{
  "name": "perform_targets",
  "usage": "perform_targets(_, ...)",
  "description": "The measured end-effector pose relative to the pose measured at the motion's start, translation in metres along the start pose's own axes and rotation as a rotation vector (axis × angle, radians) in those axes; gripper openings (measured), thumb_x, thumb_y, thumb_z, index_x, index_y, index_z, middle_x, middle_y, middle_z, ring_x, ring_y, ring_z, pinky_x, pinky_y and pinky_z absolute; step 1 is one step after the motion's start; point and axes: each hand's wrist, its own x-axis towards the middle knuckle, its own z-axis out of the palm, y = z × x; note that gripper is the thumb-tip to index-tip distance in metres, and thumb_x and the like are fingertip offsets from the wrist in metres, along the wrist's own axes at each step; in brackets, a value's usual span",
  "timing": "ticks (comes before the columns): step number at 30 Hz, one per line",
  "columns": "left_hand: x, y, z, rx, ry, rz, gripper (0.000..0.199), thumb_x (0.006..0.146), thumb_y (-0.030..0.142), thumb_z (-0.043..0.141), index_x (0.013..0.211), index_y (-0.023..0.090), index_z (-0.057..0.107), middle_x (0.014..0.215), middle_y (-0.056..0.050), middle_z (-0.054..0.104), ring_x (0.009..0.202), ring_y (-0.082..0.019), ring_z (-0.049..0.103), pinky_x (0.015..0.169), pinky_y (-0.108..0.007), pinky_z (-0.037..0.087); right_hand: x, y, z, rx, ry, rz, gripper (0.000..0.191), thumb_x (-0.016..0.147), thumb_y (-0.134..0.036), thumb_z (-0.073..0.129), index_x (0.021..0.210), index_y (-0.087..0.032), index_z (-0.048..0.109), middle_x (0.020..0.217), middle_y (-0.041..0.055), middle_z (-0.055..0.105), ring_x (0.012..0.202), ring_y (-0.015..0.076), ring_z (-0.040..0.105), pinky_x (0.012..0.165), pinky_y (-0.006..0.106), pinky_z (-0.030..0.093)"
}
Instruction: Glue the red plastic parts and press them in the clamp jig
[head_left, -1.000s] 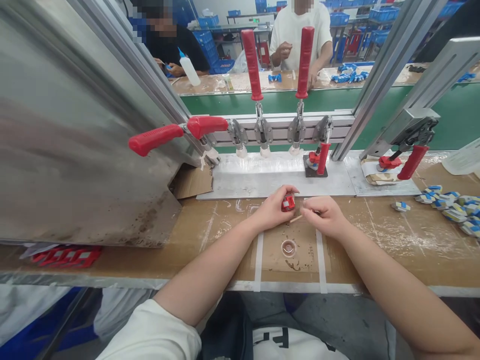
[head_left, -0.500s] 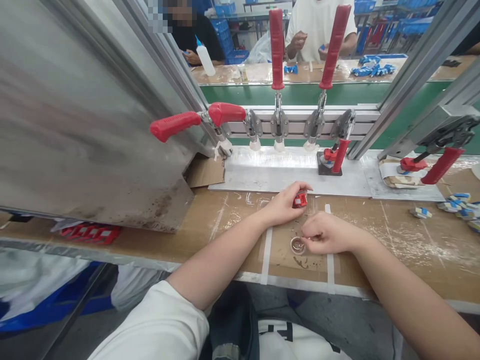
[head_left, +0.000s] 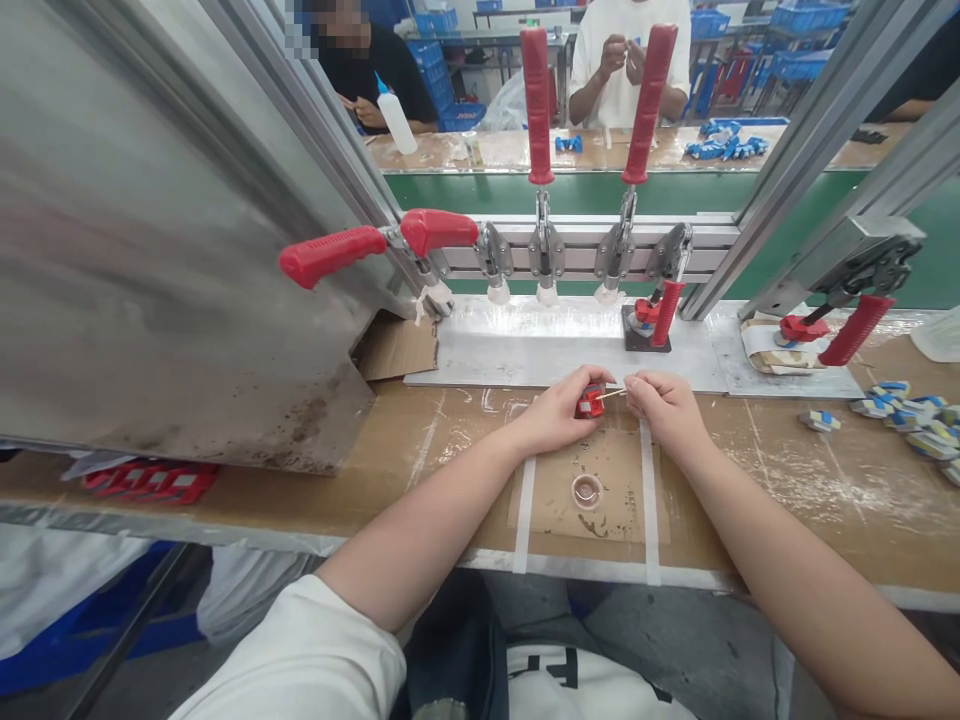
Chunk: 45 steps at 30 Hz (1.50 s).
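Note:
My left hand (head_left: pixel 564 408) is closed round a small red plastic part (head_left: pixel 591 402) with a pale patch, just above the table. In a pinch, my right hand (head_left: pixel 661 402) holds a thin pale stick (head_left: pixel 613 394), its tip at the red part's right side. Below both hands a small round cup (head_left: pixel 586 491) with clear liquid stands on a taped brown sheet (head_left: pixel 559 510) marked by dark spots. The palm side of each hand is hidden.
Red-handled toggle clamps (head_left: pixel 535 110) line a metal frame ahead; one presses a red part on a black block (head_left: pixel 646 330). Blue-and-grey parts (head_left: pixel 926 415) lie right. More red parts (head_left: pixel 150 482) sit left, under a metal panel (head_left: pixel 172 250). People work across a green-edged bench.
My right hand has moved up from the cup to the red part, and the stick now shows at it. My left hand keeps hold of the part. The view has shifted slightly.

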Motion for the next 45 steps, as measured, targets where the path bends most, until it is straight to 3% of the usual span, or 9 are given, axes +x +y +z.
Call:
perform_targets(7,0.0,-0.001,0.001,0.0,0.009,-0.007,0.05,0.082,0.011,0.062,0.129,0.026,0.049,0.113,-0.001,0.065,0.097,-0.018,0.065,0.091,-0.033,0.051,0.001,-0.001,0.001,-0.03,-0.04,-0.001,0.053,0.092,-0.055,0.062,0.057,-0.021,0.041,0.054,-0.0042,0.036,0.053,0.011,0.031,0.052,0.028,0.025)
perform_targets(14,-0.001,0.002,0.001,0.001,-0.004,-0.04,0.05,0.082,0.013,0.062,0.128,0.026,0.048,0.114,-0.002,0.065,0.1,-0.019,0.065,0.089,-0.032,0.051,0.0,0.002,0.001,-0.018,-0.061,0.016,0.05,0.094,-0.05,0.06,0.058,-0.021,0.038,0.056,-0.0048,0.032,0.054,0.0106,0.029,0.053,0.028,0.023)
perform_targets(18,0.0,0.0,0.001,0.011,-0.004,-0.024,0.051,0.082,0.013,0.062,0.129,0.026,0.047,0.115,-0.002,0.063,0.098,-0.018,0.063,0.088,-0.032,0.051,-0.003,-0.007,-0.001,-0.107,-0.095,-0.057,0.047,0.094,-0.041,0.058,0.057,-0.021,0.036,0.056,-0.0045,0.031,0.054,0.0105,0.029,0.053,0.028,0.022)
perform_targets(20,0.0,0.0,0.001,0.027,-0.001,-0.026,0.052,0.081,0.014,0.062,0.129,0.026,0.047,0.113,-0.002,0.062,0.097,-0.018,0.063,0.088,-0.032,0.051,-0.008,-0.013,-0.001,-0.119,-0.223,-0.169,0.045,0.094,-0.034,0.055,0.057,-0.022,0.033,0.056,-0.0046,0.03,0.053,0.0102,0.028,0.053,0.028,0.022)
perform_targets(24,0.0,0.0,0.001,0.051,0.0,-0.035,0.052,0.081,0.013,0.061,0.13,0.026,0.047,0.107,-0.001,0.061,0.093,-0.018,0.061,0.088,-0.033,0.05,-0.018,-0.022,0.004,-0.179,-0.655,-0.388,0.045,0.09,-0.02,0.055,0.059,-0.022,0.024,0.057,-0.0063,0.024,0.052,0.0094,0.024,0.054,0.029,0.02)
perform_targets(27,-0.001,0.001,0.0,0.042,0.002,-0.022,0.051,0.082,0.012,0.059,0.13,0.025,0.048,0.112,-0.003,0.061,0.096,-0.018,0.061,0.091,-0.034,0.05,-0.023,-0.023,0.009,-0.283,-0.783,-0.413,0.043,0.086,-0.014,0.057,0.059,-0.022,0.024,0.056,-0.0074,0.022,0.053,0.0096,0.022,0.055,0.029,0.019)
perform_targets(34,-0.001,0.003,-0.001,0.029,-0.003,-0.024,0.051,0.081,0.012,0.059,0.129,0.025,0.049,0.117,-0.004,0.062,0.103,-0.02,0.062,0.095,-0.035,0.05,-0.023,-0.021,0.01,-0.346,-0.841,-0.339,0.042,0.081,-0.01,0.057,0.057,-0.022,0.025,0.056,-0.0076,0.023,0.054,0.01,0.022,0.056,0.029,0.019)
perform_targets(45,-0.001,0.002,-0.001,0.041,-0.015,-0.035,0.05,0.083,0.014,0.059,0.13,0.026,0.047,0.109,-0.001,0.06,0.093,-0.017,0.061,0.089,-0.032,0.05,-0.021,-0.022,0.008,-0.268,-0.855,-0.274,0.044,0.086,-0.016,0.058,0.058,-0.021,0.024,0.056,-0.007,0.022,0.053,0.0089,0.023,0.055,0.028,0.02)
